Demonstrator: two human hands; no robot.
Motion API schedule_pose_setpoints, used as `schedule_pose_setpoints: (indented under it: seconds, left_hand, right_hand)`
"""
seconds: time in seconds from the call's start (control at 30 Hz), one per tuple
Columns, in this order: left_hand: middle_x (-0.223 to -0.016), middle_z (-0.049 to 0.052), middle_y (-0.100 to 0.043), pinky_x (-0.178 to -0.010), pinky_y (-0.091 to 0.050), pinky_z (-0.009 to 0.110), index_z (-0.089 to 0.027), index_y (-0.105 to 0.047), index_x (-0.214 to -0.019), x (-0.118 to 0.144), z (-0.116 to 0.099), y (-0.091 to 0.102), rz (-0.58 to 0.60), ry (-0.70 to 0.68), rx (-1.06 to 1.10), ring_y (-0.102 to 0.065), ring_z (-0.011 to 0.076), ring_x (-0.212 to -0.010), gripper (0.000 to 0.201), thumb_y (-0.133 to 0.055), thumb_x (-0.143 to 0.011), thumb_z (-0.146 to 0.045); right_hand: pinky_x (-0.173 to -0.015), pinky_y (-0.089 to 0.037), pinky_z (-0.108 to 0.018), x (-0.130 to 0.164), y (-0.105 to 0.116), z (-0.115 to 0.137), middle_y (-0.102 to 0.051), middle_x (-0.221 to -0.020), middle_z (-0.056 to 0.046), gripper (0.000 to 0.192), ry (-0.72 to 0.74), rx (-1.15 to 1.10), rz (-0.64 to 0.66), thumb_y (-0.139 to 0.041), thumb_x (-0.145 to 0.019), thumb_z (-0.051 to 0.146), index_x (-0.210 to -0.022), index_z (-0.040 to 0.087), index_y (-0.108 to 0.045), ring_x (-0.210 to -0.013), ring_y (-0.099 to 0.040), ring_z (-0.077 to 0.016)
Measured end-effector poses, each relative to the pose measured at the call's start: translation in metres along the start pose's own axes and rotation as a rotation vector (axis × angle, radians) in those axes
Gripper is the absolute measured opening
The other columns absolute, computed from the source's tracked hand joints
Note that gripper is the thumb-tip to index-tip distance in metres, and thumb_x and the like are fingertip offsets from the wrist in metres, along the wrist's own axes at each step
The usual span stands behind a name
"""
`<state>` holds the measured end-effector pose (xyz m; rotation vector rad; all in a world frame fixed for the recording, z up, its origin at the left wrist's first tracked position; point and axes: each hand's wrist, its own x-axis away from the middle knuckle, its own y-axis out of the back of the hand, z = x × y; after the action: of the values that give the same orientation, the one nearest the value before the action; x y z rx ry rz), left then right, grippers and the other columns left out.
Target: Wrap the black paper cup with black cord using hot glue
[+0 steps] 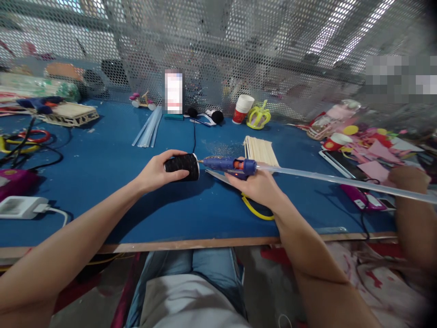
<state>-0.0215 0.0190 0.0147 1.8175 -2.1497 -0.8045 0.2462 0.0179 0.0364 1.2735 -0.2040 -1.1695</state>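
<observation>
My left hand (157,169) is wrapped round a black-covered cylinder (182,166) with a white rim, held on its side above the blue table. In my right hand (256,184) is a blue hot glue gun (221,163). Its nozzle points left at the cylinder's white rim, touching it or very close; I cannot tell which. A long clear glue stick (327,176) runs out of the gun's back to the right. Beneath my right hand lie scissors with a yellow handle (256,210), partly hidden. Just behind the gun is a panel of pale wooden sticks (261,150).
Several loose glue sticks (149,127) lie at the back left, near a phone (174,91) propped against the mesh. Stacked paper cups (243,108) stand beside a yellow-green crown-shaped piece (258,115). At right, another person's arm (411,205) reaches over phones and pink paper scraps (382,155).
</observation>
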Motion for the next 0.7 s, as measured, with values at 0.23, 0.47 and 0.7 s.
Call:
schedule_pose_setpoints:
  seconds: [0.23,0.47,0.7]
  left_hand:
    - [-0.106,0.007,-0.062,-0.084,-0.045,0.034,-0.018,-0.054,-0.117,0.001,-0.001,-0.001,0.007,-0.08,-0.069,-0.058,0.0232,-0.094,0.058,-0.067,-0.067,-0.046]
    - [-0.112,0.007,-0.058,-0.091,-0.043,0.036,-0.019,-0.053,-0.117,0.0,0.001,-0.002,0.013,-0.257,-0.142,-0.055,0.0232,-0.102,0.054,-0.067,-0.069,-0.04]
    - [-0.114,0.008,-0.056,-0.094,-0.042,0.037,-0.02,-0.052,-0.117,0.0,0.002,-0.001,-0.033,-0.327,-0.198,-0.054,0.0234,-0.105,0.052,-0.066,-0.069,-0.036]
  right_hand:
    - [-0.058,-0.046,-0.03,-0.002,0.003,0.003,-0.064,-0.069,-0.004,0.02,-0.029,0.014,0.004,-0.053,-0.08,0.037,-0.084,0.019,-0.061,-0.061,-0.059,-0.0178]
    - [-0.059,-0.046,-0.031,-0.005,0.009,0.01,-0.064,-0.067,-0.004,0.018,-0.058,-0.019,0.023,-0.053,-0.079,0.035,-0.08,0.02,-0.063,-0.061,-0.059,-0.0183]
    - [-0.065,-0.047,-0.033,-0.004,0.014,0.012,-0.067,-0.075,-0.006,0.018,-0.015,-0.016,0.058,-0.053,-0.08,0.034,-0.08,0.02,-0.065,-0.07,-0.062,-0.0204]
